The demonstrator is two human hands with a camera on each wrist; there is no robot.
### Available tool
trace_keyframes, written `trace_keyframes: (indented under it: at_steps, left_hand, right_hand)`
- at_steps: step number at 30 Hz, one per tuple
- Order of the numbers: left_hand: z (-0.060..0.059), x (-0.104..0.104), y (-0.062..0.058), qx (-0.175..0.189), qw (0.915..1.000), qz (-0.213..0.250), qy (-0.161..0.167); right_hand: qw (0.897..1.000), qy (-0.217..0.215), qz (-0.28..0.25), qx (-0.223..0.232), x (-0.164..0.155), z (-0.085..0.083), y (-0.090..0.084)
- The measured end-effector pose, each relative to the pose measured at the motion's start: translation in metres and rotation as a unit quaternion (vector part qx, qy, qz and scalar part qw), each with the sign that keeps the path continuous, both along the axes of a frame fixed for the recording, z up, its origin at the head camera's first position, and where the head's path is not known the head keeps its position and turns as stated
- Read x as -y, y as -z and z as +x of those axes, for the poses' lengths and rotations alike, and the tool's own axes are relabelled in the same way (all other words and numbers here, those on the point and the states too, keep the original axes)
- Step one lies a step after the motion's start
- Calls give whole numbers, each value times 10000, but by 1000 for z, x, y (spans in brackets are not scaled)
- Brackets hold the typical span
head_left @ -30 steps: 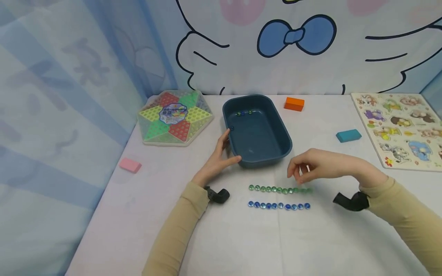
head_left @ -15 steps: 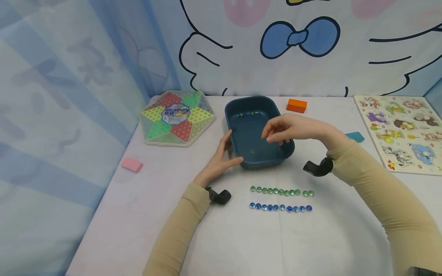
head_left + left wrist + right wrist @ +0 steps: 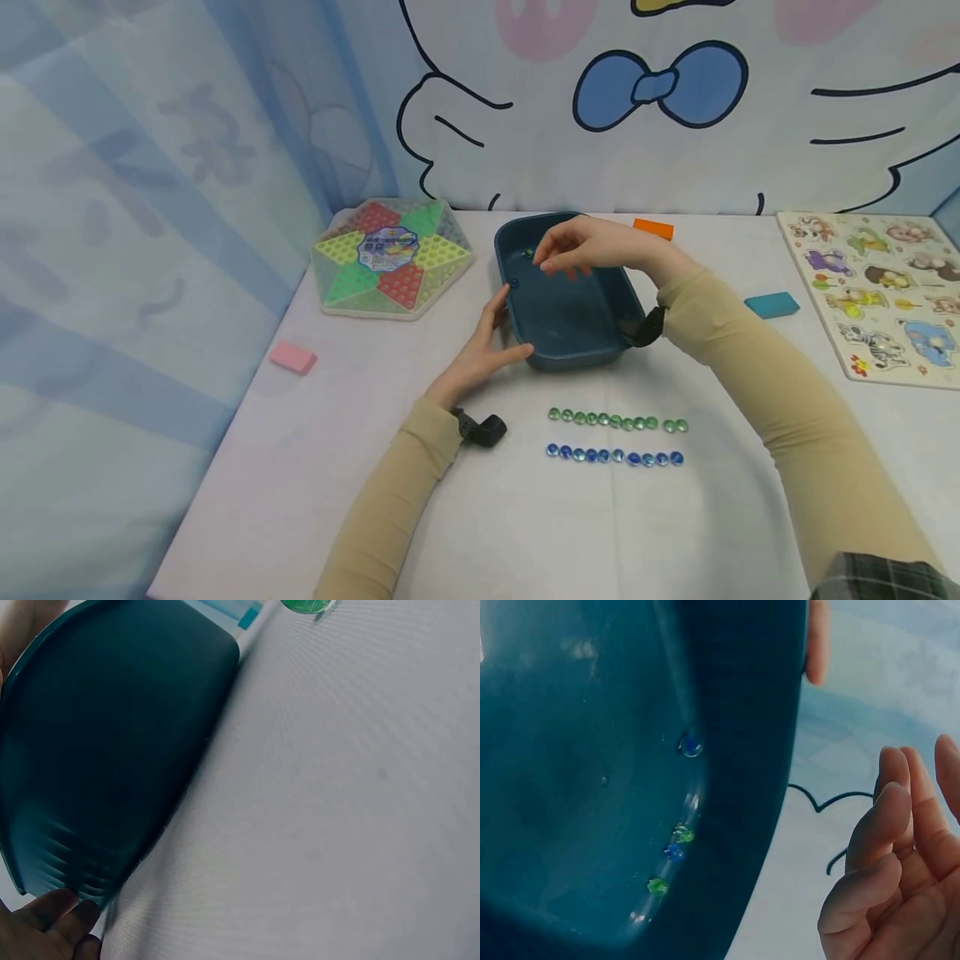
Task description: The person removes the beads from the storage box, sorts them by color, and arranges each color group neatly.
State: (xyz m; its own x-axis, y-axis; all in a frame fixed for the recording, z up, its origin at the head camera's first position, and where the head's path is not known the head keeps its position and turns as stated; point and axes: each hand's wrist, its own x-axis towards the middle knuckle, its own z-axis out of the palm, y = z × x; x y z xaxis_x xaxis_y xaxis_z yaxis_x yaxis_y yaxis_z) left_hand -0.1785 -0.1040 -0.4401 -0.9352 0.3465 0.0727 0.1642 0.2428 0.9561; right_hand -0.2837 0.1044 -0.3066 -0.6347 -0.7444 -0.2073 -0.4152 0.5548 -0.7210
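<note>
My left hand holds the near left corner of a dark teal plastic bin, thumb at the front and fingers along the left side. Its fingertips rest on ridges of the outer wall in the left wrist view. Above the bin hovers my right hand, fingers loosely bent with nothing visible between them. Several glass marbles lie inside: a blue marble by the left wall and a blue and green cluster, including a green marble, farther back. On the table are a green marble row and a blue marble row.
A hexagonal Chinese checkers box stands left of the bin. An orange block, a teal block and a pink block lie around. At right is an animal puzzle board. Patterned curtains border the table.
My right hand has moved from beside the green row up and left over the bin's far part. My left hand has stayed on the bin. A gap shows near the green row's right end.
</note>
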Motion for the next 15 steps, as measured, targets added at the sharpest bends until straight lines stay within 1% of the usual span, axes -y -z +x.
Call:
trace_keyframes:
  at_steps: [9, 15]
  left_hand:
    - [1, 0, -1, 20, 10000, -3, 21]
    - [1, 0, -2, 120, 9999, -71, -65]
  right_hand:
    - [10000, 21, -22, -14, 17, -21, 17]
    - [9997, 107, 186, -114, 23, -30, 31]
